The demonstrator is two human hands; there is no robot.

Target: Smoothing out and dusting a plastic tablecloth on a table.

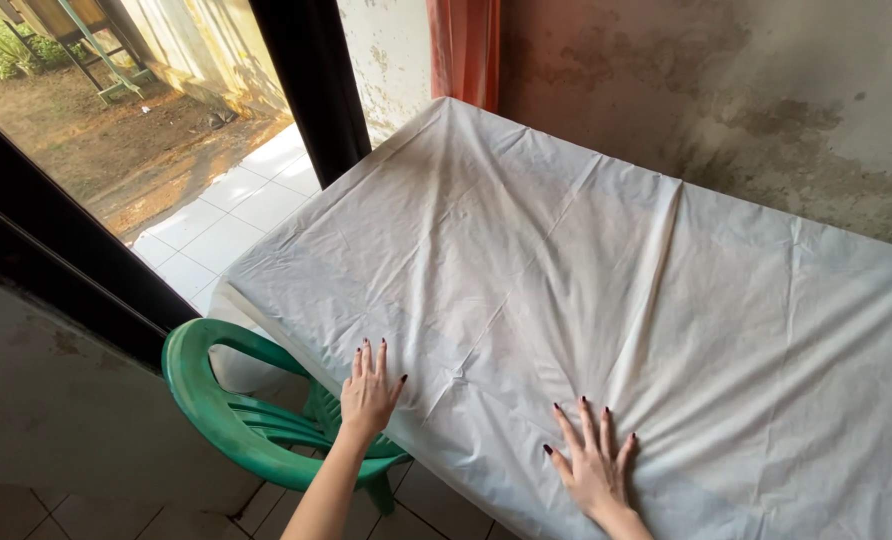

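Cloth covers nearly everything I see from the head camera: a white sheet [586,260] spread over the table [266,375], hanging down past the near edge and the left end. I have both hands flat on it at the near edge. My left hand [370,390] lies palm down at about seven o'clock from the sheet's middle, fingers together and pointing toward twelve, thumb out to the side. My right hand [596,462] lies at about six o'clock, fingers spread wide and pointing toward twelve. Neither grip closes on anything; both are open and pressed against the fabric, with no fold pinched between the fingers.

Between the two hands a small pucker sits in the sheet, and creases run from it toward the far corner at eleven o'clock. A long raised fold runs from just beyond my right hand up toward one o'clock. The cloth looks slightly dingy toward the far end.

A green plastic chair [231,405] stands at eight o'clock, just beside the table's left end, its back curved toward me. Beyond it, a dark window frame [311,85] looks out on white tiles [221,225] and bare ground. An orange curtain [463,50] hangs at twelve o'clock, next to a stained grey wall [726,90].
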